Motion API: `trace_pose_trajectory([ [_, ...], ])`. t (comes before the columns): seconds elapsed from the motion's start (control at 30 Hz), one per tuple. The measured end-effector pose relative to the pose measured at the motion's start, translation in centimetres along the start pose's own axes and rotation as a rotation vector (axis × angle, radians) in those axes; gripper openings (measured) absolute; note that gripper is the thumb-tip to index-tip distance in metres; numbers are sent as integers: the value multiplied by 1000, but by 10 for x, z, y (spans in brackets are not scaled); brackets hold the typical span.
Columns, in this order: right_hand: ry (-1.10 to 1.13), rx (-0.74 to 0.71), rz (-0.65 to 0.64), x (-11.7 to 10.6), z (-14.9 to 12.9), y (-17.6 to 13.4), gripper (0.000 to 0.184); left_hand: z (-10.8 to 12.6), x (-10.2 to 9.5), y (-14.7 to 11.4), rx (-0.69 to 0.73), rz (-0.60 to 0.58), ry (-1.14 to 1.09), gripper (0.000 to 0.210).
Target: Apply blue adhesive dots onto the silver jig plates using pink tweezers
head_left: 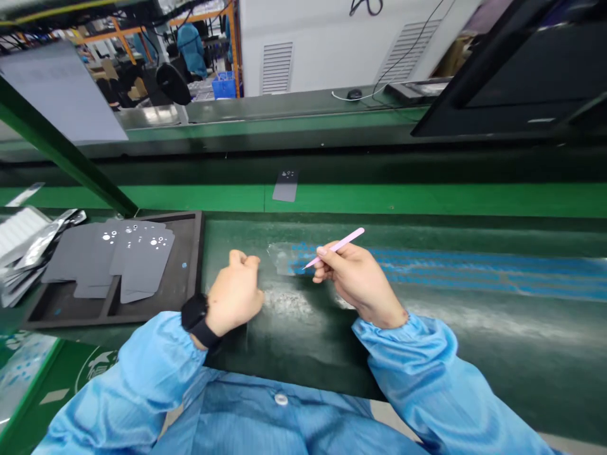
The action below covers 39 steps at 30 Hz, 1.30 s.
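Observation:
My right hand (351, 275) is closed around pink tweezers (341, 245), whose fine tip points down and left. Under the tip lies a clear film strip with blue pieces (294, 259), which runs on to the right along the green bench. My left hand (237, 289), with a black watch (198, 316) on its wrist, hovers left of the strip's end. Its fingers are curled in; whatever they may hold is hidden.
A dark divided tray (199, 253) at the left holds several grey sheets with holes (147, 265). Another grey sheet (285, 188) lies on the green ledge ahead. White and silver packs (33, 253) are heaped far left; a black monitor (526, 76) stands at the upper right.

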State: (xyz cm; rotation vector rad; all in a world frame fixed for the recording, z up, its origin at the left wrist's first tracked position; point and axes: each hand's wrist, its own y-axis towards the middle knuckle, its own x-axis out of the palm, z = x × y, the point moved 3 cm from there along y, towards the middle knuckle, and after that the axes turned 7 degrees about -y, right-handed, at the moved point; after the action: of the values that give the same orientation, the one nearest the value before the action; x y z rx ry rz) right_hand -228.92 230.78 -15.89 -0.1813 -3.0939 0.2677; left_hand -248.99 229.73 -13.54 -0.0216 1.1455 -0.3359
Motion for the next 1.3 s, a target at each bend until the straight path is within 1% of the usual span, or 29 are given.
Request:
trace_pose_trajectory([
  [0.07,11,-10,5,-1,-1,-2,49,10,6,-5,1,-41,21,52],
  [0.13,13,-17,-1,0,-1,-3,49,9,14,-7,74,-14,-47,51],
  [0.23,-16,-8,-45,7,1,-5,49,-10,22,-9,204,75,-129,46],
  [0.3,-44,18,-87,15,4,-6,50,-26,28,-11,224,104,-121,51],
  [0.37,-72,49,-124,24,8,-7,49,-35,37,-14,232,101,-97,59],
  [0.4,-90,64,-141,27,10,-9,47,-37,43,-16,250,91,-90,61],
  [0.47,-140,87,-174,33,16,-11,44,-36,53,-19,302,67,-95,57],
  [0.53,-203,115,-193,34,22,-13,40,-34,62,-21,341,57,-122,51],
  [0.6,-256,149,-190,33,27,-12,34,-34,67,-21,361,67,-152,49],
  [0.7,-321,192,-147,30,34,-5,27,-35,71,-21,391,95,-168,50],
  [0.8,-389,230,-127,27,37,2,25,-36,72,-24,416,124,-167,48],
  [0.93,-416,269,-140,27,37,5,25,-34,72,-26,447,123,-151,48],
  [1.3,-456,283,-201,27,40,8,21,-32,71,-27,442,105,-102,48],
])
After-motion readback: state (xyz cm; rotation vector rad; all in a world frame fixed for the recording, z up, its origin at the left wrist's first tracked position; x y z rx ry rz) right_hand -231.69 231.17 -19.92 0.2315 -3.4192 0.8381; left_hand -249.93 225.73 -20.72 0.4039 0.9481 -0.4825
